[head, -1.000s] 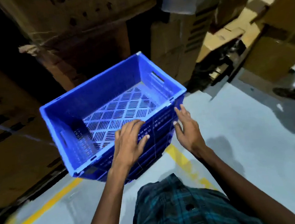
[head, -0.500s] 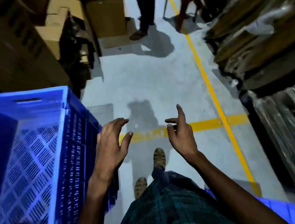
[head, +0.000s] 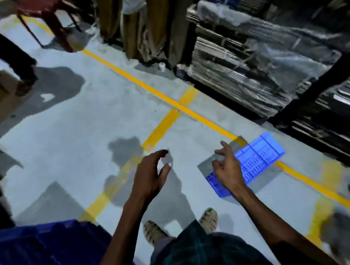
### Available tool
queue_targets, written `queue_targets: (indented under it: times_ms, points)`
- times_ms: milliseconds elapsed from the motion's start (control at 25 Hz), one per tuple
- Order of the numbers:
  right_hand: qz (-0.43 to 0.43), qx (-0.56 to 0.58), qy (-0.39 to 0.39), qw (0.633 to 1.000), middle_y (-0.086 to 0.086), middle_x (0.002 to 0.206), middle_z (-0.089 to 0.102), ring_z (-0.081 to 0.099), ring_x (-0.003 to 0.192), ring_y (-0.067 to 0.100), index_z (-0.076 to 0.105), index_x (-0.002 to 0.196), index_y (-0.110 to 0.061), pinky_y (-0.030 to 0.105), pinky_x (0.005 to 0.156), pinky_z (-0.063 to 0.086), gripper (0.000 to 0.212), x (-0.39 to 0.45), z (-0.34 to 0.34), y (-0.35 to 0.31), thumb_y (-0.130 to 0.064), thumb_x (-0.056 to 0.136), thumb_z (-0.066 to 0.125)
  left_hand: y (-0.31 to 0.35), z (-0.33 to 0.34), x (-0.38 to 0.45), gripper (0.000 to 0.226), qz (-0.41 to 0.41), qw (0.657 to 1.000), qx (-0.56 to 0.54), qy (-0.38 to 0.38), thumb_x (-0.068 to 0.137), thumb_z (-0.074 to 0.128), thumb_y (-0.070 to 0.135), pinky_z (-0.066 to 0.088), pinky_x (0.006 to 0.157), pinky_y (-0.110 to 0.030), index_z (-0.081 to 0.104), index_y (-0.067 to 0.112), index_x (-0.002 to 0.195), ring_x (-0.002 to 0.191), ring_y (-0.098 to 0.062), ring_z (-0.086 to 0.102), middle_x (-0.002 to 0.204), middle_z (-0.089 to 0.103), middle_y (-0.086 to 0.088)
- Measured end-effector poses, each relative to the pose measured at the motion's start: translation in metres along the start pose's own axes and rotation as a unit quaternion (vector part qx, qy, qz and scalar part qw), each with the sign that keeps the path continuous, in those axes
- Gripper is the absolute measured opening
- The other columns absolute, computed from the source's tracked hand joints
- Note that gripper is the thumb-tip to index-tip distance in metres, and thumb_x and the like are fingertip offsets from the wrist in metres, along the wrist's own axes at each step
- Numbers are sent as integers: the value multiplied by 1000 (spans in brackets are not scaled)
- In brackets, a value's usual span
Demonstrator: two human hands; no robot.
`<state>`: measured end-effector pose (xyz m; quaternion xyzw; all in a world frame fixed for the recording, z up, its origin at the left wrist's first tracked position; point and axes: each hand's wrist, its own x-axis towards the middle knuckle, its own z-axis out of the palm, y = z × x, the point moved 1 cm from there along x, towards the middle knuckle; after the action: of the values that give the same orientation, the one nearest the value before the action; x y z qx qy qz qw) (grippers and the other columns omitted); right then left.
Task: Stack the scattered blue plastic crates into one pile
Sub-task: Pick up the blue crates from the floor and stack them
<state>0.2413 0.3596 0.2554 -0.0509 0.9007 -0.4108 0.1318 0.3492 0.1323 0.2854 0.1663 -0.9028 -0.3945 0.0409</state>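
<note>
While both hands hang empty, left hand and right hand loosely curled, a blue crate lies just beyond the right hand; looks light, rigid; grip its rim.

Bare floor lies open ahead; shelving walls the right, a crate blocks lower left.

No legible text, label, brand or number appears on any surface. The blue crate just beyond the empty right hand shows only moulded slots; the yellow floor lines ahead of both hands are plain stripes, unlettered.
</note>
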Motion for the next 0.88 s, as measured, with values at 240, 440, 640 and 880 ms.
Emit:
queue_targets:
  times_ms: [240, 440, 640, 880]
  points:
    - [221, 44, 19, 974, 21, 133, 57, 55, 124, 32, 41, 141, 2, 40, 105, 41, 56, 39, -35, 138, -10, 91, 61, 34, 143, 76, 33, -11, 989, 9, -144, 91, 67, 21, 51, 95, -34, 65, 10, 122, 111, -25, 66, 116, 70, -5]
    - [383, 134, 57, 912, 21, 127, 58, 57, 116, 31, 46, 136, 4, 45, 103, 44, 54, 83, -10, 265, -17, 90, 65, 8, 284, 140, 38, -45, 965, 35, -257, 91, 65, 25, 51, 96, -39, 60, 15, 127, 111, -24, 67, 115, 72, -6]
    - [502, 254, 121, 817, 16, 124, 56, 54, 105, 27, 43, 136, -2, 42, 95, 47, 58, 130, 49, 387, -27, 90, 66, -63, 430, 189, 47, -117, 939, 55, -318, 90, 67, 22, 48, 99, -34, 55, 10, 134, 115, -29, 64, 121, 67, -14]
    - [572, 374, 139, 717, 18, 130, 59, 56, 122, 37, 50, 129, 0, 51, 102, 45, 58, 155, 118, 493, -36, 87, 69, -141, 559, 196, 64, -187, 903, 43, -384, 92, 66, 26, 42, 108, -37, 41, 0, 145, 131, -31, 53, 143, 52, -19]
